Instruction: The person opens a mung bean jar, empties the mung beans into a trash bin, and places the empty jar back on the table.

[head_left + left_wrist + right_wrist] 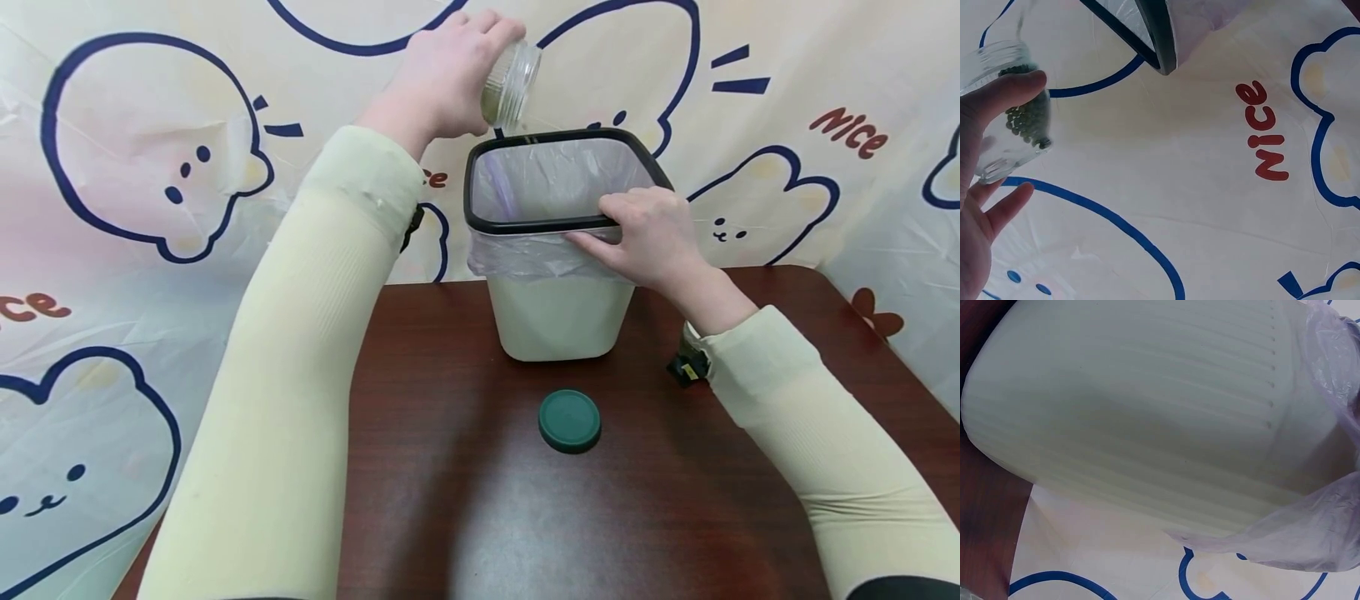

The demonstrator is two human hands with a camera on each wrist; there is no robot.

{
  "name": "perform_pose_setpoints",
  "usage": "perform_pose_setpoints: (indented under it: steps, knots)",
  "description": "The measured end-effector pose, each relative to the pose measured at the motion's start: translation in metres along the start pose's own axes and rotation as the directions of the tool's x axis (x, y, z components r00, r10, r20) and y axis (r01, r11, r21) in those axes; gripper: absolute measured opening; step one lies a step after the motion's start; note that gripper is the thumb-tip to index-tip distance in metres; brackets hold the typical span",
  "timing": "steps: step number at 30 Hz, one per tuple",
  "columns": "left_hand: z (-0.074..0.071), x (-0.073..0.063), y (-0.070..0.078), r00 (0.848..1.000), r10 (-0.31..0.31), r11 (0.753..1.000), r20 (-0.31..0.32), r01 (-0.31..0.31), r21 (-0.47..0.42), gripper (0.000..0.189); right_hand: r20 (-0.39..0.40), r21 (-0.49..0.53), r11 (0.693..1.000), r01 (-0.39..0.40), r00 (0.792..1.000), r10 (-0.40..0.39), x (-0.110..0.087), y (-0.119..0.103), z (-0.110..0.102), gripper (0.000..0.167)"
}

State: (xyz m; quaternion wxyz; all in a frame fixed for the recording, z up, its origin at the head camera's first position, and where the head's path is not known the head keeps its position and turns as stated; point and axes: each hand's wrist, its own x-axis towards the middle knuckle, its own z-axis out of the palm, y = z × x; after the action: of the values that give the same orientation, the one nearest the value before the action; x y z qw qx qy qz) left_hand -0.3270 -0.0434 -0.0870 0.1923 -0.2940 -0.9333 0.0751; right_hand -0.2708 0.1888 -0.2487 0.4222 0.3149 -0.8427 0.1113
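My left hand (453,79) grips a clear glass jar (519,83), tipped so that its mouth points down over the left side of the trash bin (558,321). Small green beans (1027,119) lie inside the jar in the left wrist view, where a blurred streak shows by its mouth. A few specks show just below the jar mouth in the head view. My right hand (652,237) pinches the bin's black rim (536,225) at the front right, thumb below and fingers above. A translucent bag (517,257) lines the bin and folds over its outside.
A round green lid (570,419) lies on the dark brown table (465,500) in front of the bin. Behind the table hangs a pale cloth (315,225) with cartoon outlines. The bin stands near the table's back edge.
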Motion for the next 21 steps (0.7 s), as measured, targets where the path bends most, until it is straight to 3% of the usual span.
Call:
perform_pose_setpoints:
  steps: [9, 17, 21]
  knots:
    - [0.0026, -0.0016, -0.0011, 0.997, 0.031, 0.999, 0.067, -0.032, 0.009, 0.092, -0.011, 0.005, 1.000, 0.007, 1.000, -0.007, 0.0005, 0.0001, 0.0012, 0.047]
    - [0.0001, -0.0021, -0.0015, 1.000, 0.009, 1.000, -0.020, -0.009, 0.005, 0.089, -0.004, 0.002, 1.000, 0.000, 1.000, 0.000, 0.0001, -0.0002, 0.0004, 0.047]
    - [-0.0005, -0.0013, 0.0003, 1.000, 0.025, 1.000, 0.012, -0.025, -0.003, 0.090, -0.001, 0.002, 1.000, -0.004, 1.000, 0.004, 0.0003, 0.0000, 0.0001, 0.047]
